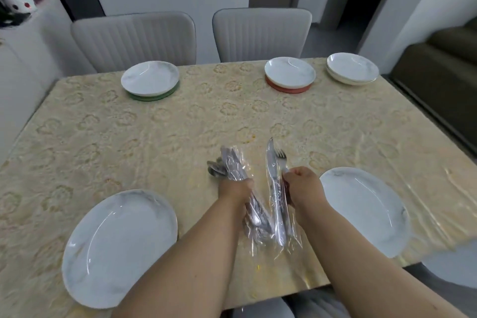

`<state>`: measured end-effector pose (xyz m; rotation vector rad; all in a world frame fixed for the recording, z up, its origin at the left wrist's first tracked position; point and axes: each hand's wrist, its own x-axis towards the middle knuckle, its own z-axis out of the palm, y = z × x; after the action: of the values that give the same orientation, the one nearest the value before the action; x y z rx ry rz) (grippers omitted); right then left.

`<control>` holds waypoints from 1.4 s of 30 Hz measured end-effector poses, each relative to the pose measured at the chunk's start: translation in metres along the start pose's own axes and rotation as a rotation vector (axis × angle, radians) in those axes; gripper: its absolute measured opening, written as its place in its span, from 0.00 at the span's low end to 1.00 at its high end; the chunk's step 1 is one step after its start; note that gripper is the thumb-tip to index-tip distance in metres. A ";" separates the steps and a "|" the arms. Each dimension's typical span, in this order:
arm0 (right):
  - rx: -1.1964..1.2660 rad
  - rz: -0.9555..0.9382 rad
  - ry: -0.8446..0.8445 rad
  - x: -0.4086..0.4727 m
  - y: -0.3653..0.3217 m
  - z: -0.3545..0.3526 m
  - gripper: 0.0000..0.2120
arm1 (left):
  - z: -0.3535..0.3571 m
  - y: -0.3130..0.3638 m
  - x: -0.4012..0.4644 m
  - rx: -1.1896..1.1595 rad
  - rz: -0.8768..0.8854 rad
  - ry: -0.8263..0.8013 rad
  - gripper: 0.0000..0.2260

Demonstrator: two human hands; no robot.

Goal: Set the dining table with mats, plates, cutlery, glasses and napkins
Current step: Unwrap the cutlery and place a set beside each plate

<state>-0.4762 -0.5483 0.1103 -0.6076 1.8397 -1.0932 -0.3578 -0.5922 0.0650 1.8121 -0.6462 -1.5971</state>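
At lower centre of the frame, a person is sorting cutlery over the cloth-covered worktop [129,137]: the left hand [236,188] is gripping a plastic-wrapped bundle of cutlery [233,165], spoon bowls poking out to its left, while the right hand [302,186] is pinching a wrapped knife [271,160] and a fork [281,157], both long axes pointing away toward the frame's top. The nearest setting, a marbled plate [366,209] at lower right, is lying just beside the right hand, so that hand looks better placed to lay the pair alongside it; a matching plate [118,248] is waiting at lower left. Across the worktop, one plate is sitting on a green mat [165,95], another on a red mat [289,88], and a spare stack of plates [352,68] is standing at upper right. Any mats under the near plates are hidden; the bundle's count is hard to make out through crinkled wrap; no glasses or napkins are showing
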 end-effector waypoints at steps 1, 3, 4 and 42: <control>0.013 0.000 -0.003 0.003 0.001 -0.001 0.07 | 0.002 0.010 0.009 -0.074 -0.025 0.037 0.09; 0.031 0.009 -0.005 0.008 0.003 -0.001 0.07 | 0.003 0.029 0.025 -0.152 -0.077 0.078 0.13; 0.022 0.013 -0.003 0.011 0.004 0.000 0.07 | 0.002 0.036 0.035 -0.154 -0.088 0.094 0.14; -0.263 -0.157 -0.651 -0.107 -0.006 0.044 0.07 | -0.136 0.018 -0.094 -0.469 0.151 -0.069 0.07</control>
<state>-0.3858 -0.4902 0.1531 -1.1278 1.3788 -0.6366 -0.2364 -0.5182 0.1507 1.3400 -0.3840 -1.5571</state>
